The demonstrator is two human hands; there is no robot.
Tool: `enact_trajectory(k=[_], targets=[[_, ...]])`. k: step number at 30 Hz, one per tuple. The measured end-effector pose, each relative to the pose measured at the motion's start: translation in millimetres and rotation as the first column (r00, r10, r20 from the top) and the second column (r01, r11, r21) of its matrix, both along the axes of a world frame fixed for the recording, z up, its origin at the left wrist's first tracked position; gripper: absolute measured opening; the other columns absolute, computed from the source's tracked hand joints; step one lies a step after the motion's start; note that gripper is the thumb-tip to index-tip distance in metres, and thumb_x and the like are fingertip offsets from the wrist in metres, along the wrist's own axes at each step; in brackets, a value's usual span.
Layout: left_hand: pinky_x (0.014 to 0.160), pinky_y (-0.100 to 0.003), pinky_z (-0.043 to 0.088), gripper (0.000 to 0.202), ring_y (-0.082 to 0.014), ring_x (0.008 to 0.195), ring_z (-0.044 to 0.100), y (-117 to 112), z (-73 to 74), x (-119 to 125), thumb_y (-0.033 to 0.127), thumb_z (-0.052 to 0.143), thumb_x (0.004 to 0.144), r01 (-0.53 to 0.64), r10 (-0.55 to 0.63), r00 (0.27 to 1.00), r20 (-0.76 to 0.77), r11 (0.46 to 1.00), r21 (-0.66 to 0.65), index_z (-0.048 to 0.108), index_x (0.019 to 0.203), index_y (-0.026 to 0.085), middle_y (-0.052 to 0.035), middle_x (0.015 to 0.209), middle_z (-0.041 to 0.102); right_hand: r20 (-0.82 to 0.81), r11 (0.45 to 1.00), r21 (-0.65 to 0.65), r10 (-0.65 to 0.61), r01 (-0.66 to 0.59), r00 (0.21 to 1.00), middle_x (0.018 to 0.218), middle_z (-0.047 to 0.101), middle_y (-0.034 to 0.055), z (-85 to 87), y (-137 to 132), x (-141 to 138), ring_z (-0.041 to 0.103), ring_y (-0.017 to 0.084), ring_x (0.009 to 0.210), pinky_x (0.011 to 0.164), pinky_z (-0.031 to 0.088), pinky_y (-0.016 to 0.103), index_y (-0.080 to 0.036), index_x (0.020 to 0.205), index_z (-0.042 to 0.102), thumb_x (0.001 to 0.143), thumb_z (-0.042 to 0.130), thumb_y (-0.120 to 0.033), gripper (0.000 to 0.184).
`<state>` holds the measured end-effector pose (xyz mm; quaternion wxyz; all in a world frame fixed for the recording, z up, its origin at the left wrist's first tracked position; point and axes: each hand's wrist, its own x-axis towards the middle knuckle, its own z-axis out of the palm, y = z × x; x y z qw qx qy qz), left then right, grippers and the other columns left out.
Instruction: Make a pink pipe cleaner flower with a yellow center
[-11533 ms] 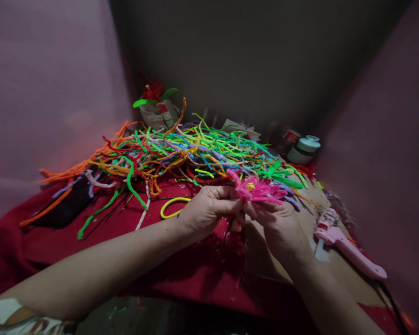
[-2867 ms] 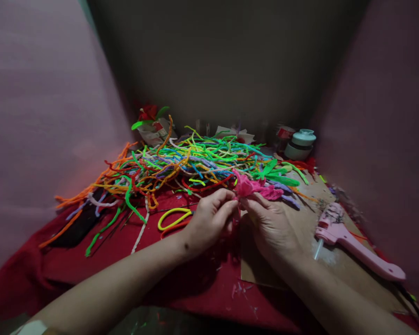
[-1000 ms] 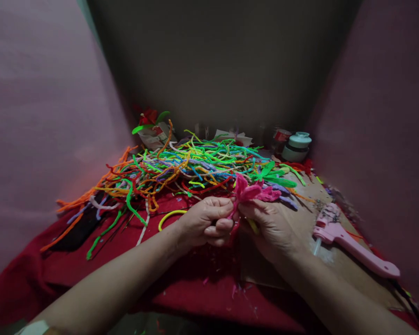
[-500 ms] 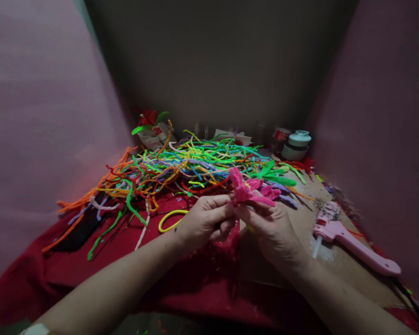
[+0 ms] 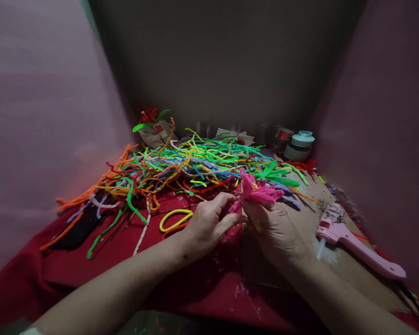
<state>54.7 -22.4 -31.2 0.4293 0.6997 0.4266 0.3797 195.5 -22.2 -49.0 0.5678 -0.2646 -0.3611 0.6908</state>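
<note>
A pink fuzzy pipe-cleaner flower [image 5: 261, 193] with a yellow centre is held above the table, its petals spread. My right hand [image 5: 277, 228] grips it from below at the base, and a bit of yellow shows between those fingers. At the flower's lower left, my left hand [image 5: 209, 221] has thumb and forefinger closed around a pink petal. The fingertips of both hands nearly meet there, and the flower's underside is partly hidden by them.
Behind the hands lies a tangled heap of coloured pipe cleaners [image 5: 195, 163]. Yellow-handled scissors [image 5: 176, 219] rest on the red cloth [image 5: 118, 274]. To the right, a pink glue gun [image 5: 359, 246] lies on cardboard [image 5: 310, 190]. A pale teal jar [image 5: 299, 146] stands at the back.
The flower has turned and risen slightly to the right, showing its yellow centre more. My left thumb and forefinger have moved onto a lower-left petal. A red loop now shows below the yellow one.
</note>
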Motion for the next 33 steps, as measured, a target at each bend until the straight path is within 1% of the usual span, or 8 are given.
enact_trajectory(k=[3,7,12,16,20,27,30,33], targets=[[0.061,-0.021,0.037,0.016,-0.0114,0.064,0.051,0,-12.9,-1,0.03,0.051,0.083,-0.071,0.158,0.962,-0.221,0.931,0.358,0.06,0.088,0.018,-0.0026,0.073,0.058,0.091,0.997,0.037,-0.077,0.074,0.993,0.073,0.067,-0.0005,-1.4,-2,0,0.057,0.016,0.071,0.072,0.045,0.031,-0.02,0.076,0.068,0.068,0.07,-0.028,0.012],[0.056,-0.02,0.033,0.021,-0.0096,0.056,0.044,2,-17.8,-3,0.027,0.041,0.087,-0.014,0.128,0.957,-0.262,0.917,0.398,0.058,0.076,0.018,-0.0002,0.064,0.051,0.168,0.992,0.086,-0.104,0.091,0.98,0.079,0.068,-0.0003,-1.1,-4,1,0.059,0.017,0.079,0.078,0.045,0.032,-0.021,0.08,0.069,0.067,0.072,-0.027,0.014],[0.052,-0.019,0.031,0.023,-0.0072,0.052,0.04,1,-6.8,1,0.03,0.043,0.087,-0.09,0.132,0.98,-0.151,0.962,0.257,0.054,0.072,0.017,0.0024,0.059,0.047,0.225,0.988,0.128,-0.111,0.084,0.968,0.086,0.068,0.0006,3.1,-6,1,0.059,0.017,0.083,0.079,0.046,0.031,-0.022,0.085,0.068,0.061,0.076,-0.025,0.025],[0.041,-0.017,0.024,0.026,-0.0049,0.043,0.032,-1,0.0,4,0.035,0.047,0.085,-0.026,0.042,0.99,0.135,0.992,-0.121,0.05,0.067,0.016,0.0053,0.051,0.04,0.282,0.987,0.132,-0.127,0.093,0.951,0.091,0.067,0.0025,2.7,-4,2,0.057,0.018,0.086,0.08,0.044,0.031,-0.021,0.081,0.069,0.068,0.071,-0.028,0.016],[0.034,-0.015,0.021,0.026,-0.0023,0.033,0.024,0,0.8,4,0.037,0.05,0.084,0.258,-0.036,0.878,0.476,0.875,-0.41,0.048,0.069,0.016,0.0083,0.045,0.035,0.144,0.998,0.023,-0.058,0.055,0.988,0.08,0.067,0.0001,-0.2,0,4,0.057,0.015,0.075,0.072,0.044,0.029,-0.022,0.08,0.07,0.065,0.073,-0.027,0.016],[0.03,-0.016,0.025,0.022,-0.0016,0.026,0.013,8,-3.5,-3,0.034,0.047,0.086,0.573,-0.142,0.723,0.676,0.67,-0.472,0.052,0.075,0.016,0.0113,0.041,0.03,0.045,0.988,-0.071,0.137,-0.134,0.99,0.052,0.052,-0.0041,1.5,1,5,0.034,0.006,0.044,0.042,0.027,0.021,-0.018,0.068,0.065,0.066,0.071,-0.03,0.013],[0.034,-0.017,0.027,0.028,-0.0028,0.03,0.026,5,-1.2,0,0.039,0.043,0.086,0.352,-0.149,0.89,0.431,0.825,-0.442,0.051,0.073,0.015,0.0072,0.048,0.041,0.022,0.995,-0.075,0.072,-0.07,0.997,0.061,0.057,-0.0021,2.6,0,3,0.044,0.009,0.051,0.048,0.036,0.022,-0.018,0.076,0.066,0.066,0.072,-0.026,0.014],[0.044,-0.018,0.029,0.024,-0.0049,0.044,0.038,1,-3.6,3,0.036,0.049,0.083,0.023,-0.022,1.0,0.014,0.998,-0.055,0.048,0.07,0.016,0.0049,0.055,0.044,0.012,0.999,-0.035,-0.001,0.001,1.0,0.064,0.059,-0.0027,2.2,-1,2,0.047,0.01,0.056,0.055,0.04,0.024,-0.02,0.081,0.067,0.067,0.069,-0.023,0.014]])
